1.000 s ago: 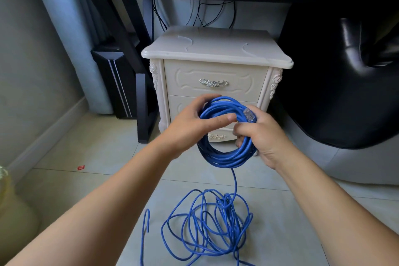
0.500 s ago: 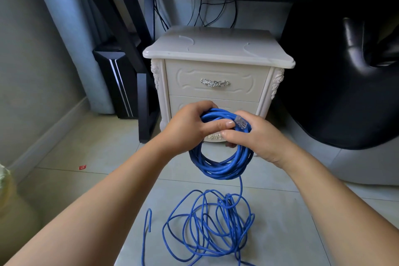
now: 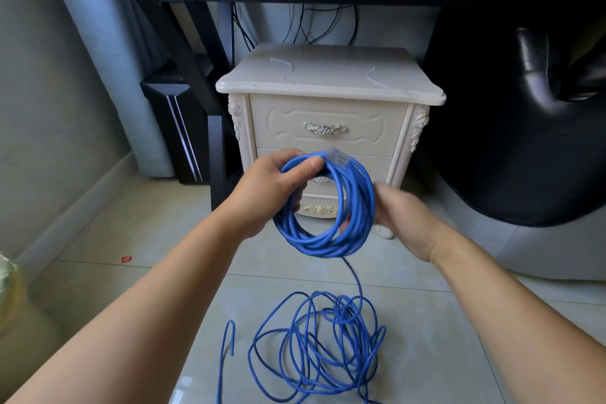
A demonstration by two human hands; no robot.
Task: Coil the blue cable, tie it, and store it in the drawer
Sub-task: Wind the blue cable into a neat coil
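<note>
A: Panel, what has changed between the hands?

B: The right hand has slid from the coil's top to its right side; blurred, grip unclear. The left hand clasps the coiled blue cable before the closed drawer.

A: Meaning?

B: Another loop is likely coming; the slack is on the floor.

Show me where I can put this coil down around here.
Bare: the nightstand top, and the floor tiles between the skirting, the black desk leg and the left forearm, apart from a red scrap. Crowded: the loose blue cable tangled on the tiles straight below the coil held in the left hand.
</note>
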